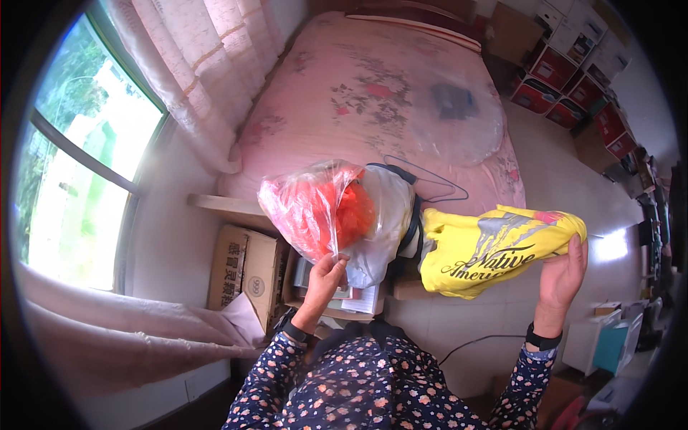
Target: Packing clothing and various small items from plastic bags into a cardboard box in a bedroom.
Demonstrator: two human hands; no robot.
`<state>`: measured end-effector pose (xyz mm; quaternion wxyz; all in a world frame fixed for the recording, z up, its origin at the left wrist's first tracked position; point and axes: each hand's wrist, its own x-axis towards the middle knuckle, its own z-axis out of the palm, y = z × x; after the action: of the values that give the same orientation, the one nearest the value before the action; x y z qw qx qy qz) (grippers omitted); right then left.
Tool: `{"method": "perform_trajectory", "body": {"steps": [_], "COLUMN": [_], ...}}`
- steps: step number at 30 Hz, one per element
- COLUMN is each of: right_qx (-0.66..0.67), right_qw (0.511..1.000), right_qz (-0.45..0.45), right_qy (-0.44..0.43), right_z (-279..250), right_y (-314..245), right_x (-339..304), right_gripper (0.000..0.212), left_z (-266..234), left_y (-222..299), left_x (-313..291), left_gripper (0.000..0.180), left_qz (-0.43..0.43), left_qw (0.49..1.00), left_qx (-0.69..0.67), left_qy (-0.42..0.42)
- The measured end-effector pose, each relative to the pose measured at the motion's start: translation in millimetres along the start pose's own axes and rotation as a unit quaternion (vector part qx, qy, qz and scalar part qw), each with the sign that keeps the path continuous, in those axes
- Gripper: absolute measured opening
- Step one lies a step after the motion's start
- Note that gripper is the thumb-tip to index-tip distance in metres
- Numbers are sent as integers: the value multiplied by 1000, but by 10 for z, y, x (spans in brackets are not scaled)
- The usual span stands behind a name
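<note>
My left hand (324, 276) grips the lower edge of a clear plastic bag (315, 204) that holds something bright red-orange, lifted in front of me. My right hand (564, 272) holds one end of a folded yellow garment (494, 247) with dark printing, stretched out to the right. Between the two hangs a white plastic bag (383, 222) with a dark item behind it. Both forearms wear dark floral sleeves and a black wristband.
A bed with a pink floral cover (373, 93) lies ahead, with a large clear plastic bag (459, 115) and a thin black cable (430, 183) on it. A cardboard box (244, 269) stands below left. A window with curtains (93, 165) is left; stacked red boxes (573, 86) right.
</note>
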<state>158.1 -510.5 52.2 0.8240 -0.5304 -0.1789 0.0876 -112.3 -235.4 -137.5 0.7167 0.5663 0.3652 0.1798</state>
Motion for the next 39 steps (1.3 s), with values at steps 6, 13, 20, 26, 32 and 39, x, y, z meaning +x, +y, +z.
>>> {"method": "perform_trajectory", "body": {"steps": [6, 13, 20, 26, 32, 39], "right_qx": [78, 173, 160, -65, -331, -262], "right_qw": [987, 951, 935, 921, 790, 782], "right_qz": [-31, -62, 51, 15, -204, -212], "right_qy": [-136, -249, -312, -383, -474, -524], "right_z": [687, 1816, 2356, 2299, 2236, 1903], "right_y": [-141, -266, 853, 1763, 1950, 1983], "right_x": [9, 234, 358, -78, -674, -924], "right_gripper": [42, 37, 18, 19, 18, 20], "left_z": [-51, -132, -229, -261, -406, -390], "left_y": [196, 365, 446, 353, 289, 235], "left_x": [-73, -157, -194, -133, -15, 57], "left_gripper": [20, 22, 27, 43, 56, 31], "left_qz": [29, 21, 12, -20, -8, -19], "left_qw": [999, 999, 998, 990, 951, 958], "left_qx": [13, -24, -62, -141, -298, -279], "left_qy": [11, 18, 18, -8, -77, 56]}}
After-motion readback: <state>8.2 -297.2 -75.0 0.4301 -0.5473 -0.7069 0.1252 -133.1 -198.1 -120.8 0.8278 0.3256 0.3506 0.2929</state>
